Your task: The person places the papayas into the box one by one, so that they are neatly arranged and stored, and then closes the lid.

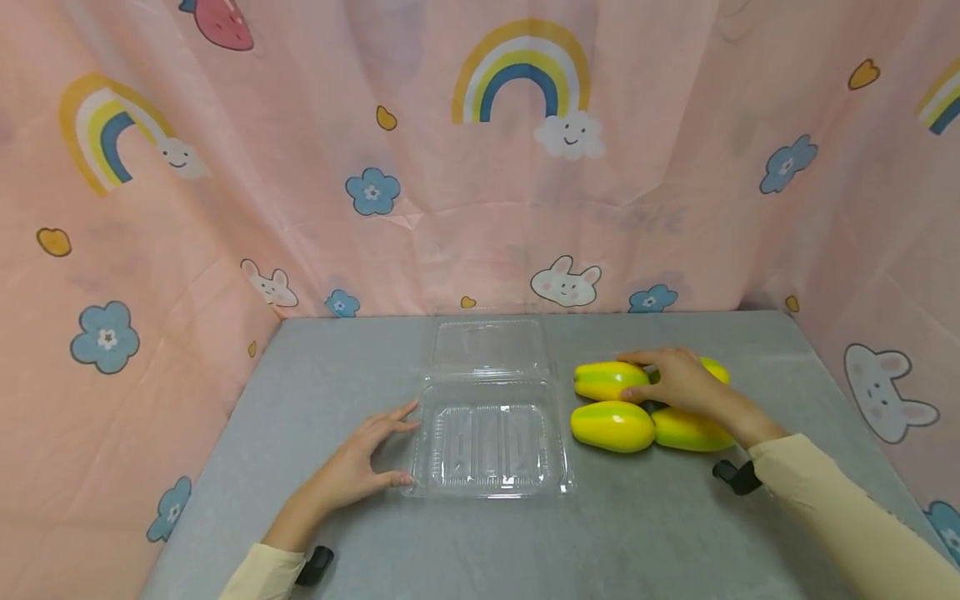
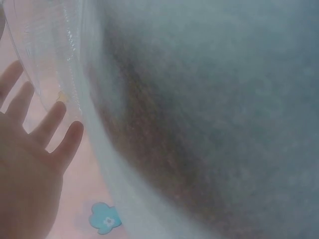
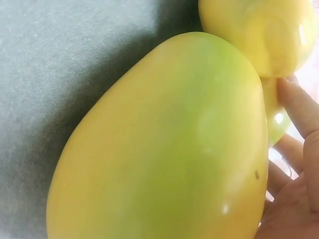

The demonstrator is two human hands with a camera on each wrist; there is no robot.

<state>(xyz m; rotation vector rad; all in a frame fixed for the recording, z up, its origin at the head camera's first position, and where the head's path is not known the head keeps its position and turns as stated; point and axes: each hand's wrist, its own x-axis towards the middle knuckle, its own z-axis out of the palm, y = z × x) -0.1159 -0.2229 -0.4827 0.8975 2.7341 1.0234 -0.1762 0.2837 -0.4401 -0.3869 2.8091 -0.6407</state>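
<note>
A clear plastic clamshell box [image 1: 491, 492] lies with its lid folded back on the grey table. My left hand [image 1: 358, 462] is at its left side, fingertips and thumb at the rim; the left wrist view shows this hand [image 2: 30, 149] with spread fingers. Several yellow-green papayas sit in a cluster to the box's right. My right hand [image 1: 686, 382] has its thumb and fingers around the right end of the far-left papaya [image 1: 602, 380]. Nearer lies the front-left papaya [image 1: 612, 427], beside the front-right papaya [image 1: 693, 430]. The far-right papaya [image 1: 716, 369] is mostly hidden behind the hand.
The grey table [image 1: 600, 542] reaches back to a pink curtain [image 1: 480, 225] printed with rainbows, flowers and rabbits. That curtain also hangs along both sides. The box's raised lid [image 1: 491, 346] lies toward the table's back edge.
</note>
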